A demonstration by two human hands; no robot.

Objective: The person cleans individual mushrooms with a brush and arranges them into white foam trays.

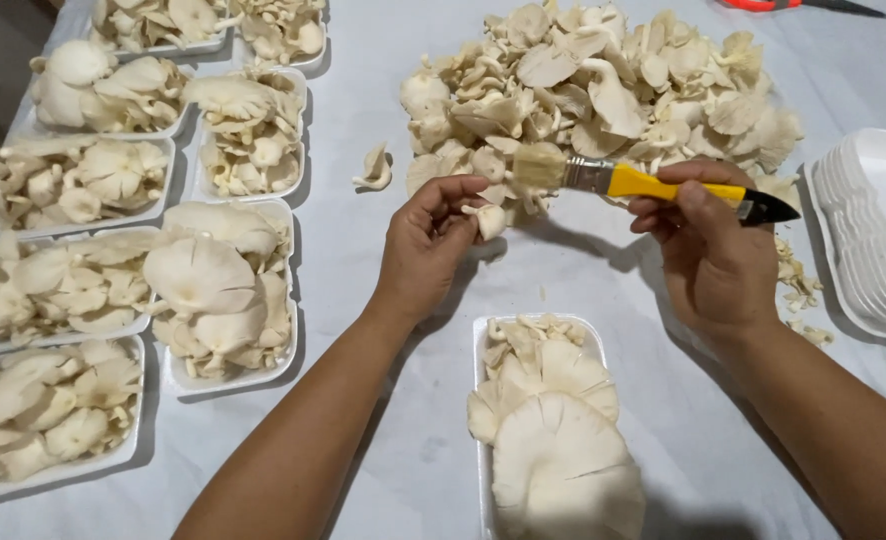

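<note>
Hidden / cut off: the orange-handled tool (793, 5) at the top edge is mostly out of frame; type can't be determined. Filled trays (225, 375) on the left run off the left and top edges, so the total count can't be told. The stack of empty white trays (878, 235) at right is cropped by the frame edge. The near tray (483, 335) is cut off at the bottom. Both forearms exit at the bottom.

Containers: left-side trays, white foam, are arranged in two cols, each heaped w/ pale oyster mushrooms. The near tray, between the forearms, holds large fan-shaped caps overlapping its rim. The stack at right holds nothing visible.

Hands: left hand (425, 250) has fingers curled, tips pinched on a small mushroom piece (488, 220); the piece sits just below the brush bristles, near the edge of the loose mushroom pile (603, 90). Right hand (708, 245) is closed around the yellow-handled brush (653, 185); the black handle end sticks out to the right, bristles point left, just above the held piece. Contact btwn bristles and piece can't be confirmed.

One stray mushroom (375, 168) lies alone on the white table cover (363, 60), left of the pile.
</note>
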